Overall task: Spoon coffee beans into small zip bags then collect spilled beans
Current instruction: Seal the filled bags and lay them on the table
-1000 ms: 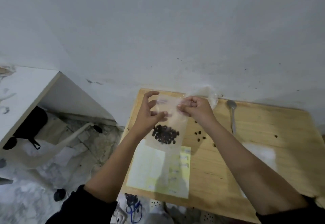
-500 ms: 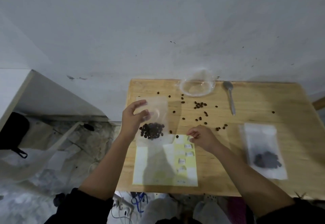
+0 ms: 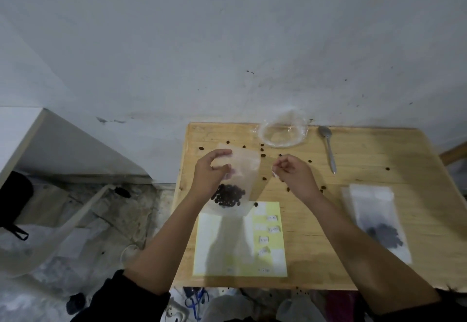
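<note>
My left hand grips a small clear zip bag by its upper left part and holds it upright above the wooden table. A dark heap of coffee beans fills the bag's bottom. My right hand hovers just right of the bag, fingers curled, pinching a small white label. A second bag with beans lies flat on the right. Several spilled beans are scattered across the far half of the table. A metal spoon lies near the back edge.
A yellow sheet of labels lies at the table's front edge, below the held bag. A crumpled clear plastic bag sits against the wall. Cluttered floor with a white bag lies left of the table.
My right hand has lifted off the label sheet and risen beside the bag, now pinching a small white label. My left hand still holds the bag.
</note>
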`<move>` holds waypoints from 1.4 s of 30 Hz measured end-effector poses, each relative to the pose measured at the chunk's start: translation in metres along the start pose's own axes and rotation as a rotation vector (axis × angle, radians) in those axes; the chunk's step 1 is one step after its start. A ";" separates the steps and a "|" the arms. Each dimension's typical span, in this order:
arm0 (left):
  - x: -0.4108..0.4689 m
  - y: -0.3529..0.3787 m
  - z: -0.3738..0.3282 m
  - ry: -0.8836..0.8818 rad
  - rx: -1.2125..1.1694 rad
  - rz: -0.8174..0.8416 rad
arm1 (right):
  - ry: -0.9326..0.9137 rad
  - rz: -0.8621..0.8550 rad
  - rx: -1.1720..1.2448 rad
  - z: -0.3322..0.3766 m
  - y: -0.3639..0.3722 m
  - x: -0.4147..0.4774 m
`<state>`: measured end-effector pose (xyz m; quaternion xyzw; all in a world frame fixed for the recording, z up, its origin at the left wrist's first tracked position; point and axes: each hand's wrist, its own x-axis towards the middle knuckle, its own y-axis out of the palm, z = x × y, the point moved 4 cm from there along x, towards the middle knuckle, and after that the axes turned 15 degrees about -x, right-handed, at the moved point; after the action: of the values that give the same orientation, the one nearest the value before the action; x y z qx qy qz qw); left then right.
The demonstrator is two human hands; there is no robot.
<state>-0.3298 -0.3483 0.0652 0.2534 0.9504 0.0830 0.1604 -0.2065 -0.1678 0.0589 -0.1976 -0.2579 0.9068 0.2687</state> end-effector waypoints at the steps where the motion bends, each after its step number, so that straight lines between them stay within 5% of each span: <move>1: 0.001 0.005 -0.002 0.000 -0.005 0.013 | -0.019 0.004 0.030 0.013 -0.004 0.002; 9: -0.001 0.032 -0.014 0.007 -0.160 0.129 | -0.115 -0.012 0.000 0.067 -0.004 0.007; 19: -0.004 0.034 -0.018 0.018 -0.206 0.115 | -0.009 -0.134 0.042 0.076 0.008 0.005; 31: -0.004 0.018 -0.019 0.066 -0.230 0.084 | 0.017 -0.223 -0.233 0.079 0.015 0.010; 36: 0.000 0.011 -0.023 0.045 -0.296 0.092 | 0.154 -0.016 0.147 0.073 0.022 0.016; 42: 0.008 -0.009 -0.022 0.051 -0.280 0.087 | 0.182 0.013 0.252 0.075 0.037 0.030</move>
<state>-0.3481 -0.3542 0.0816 0.2675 0.9213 0.2280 0.1662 -0.2815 -0.2045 0.0900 -0.2453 -0.1153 0.9120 0.3079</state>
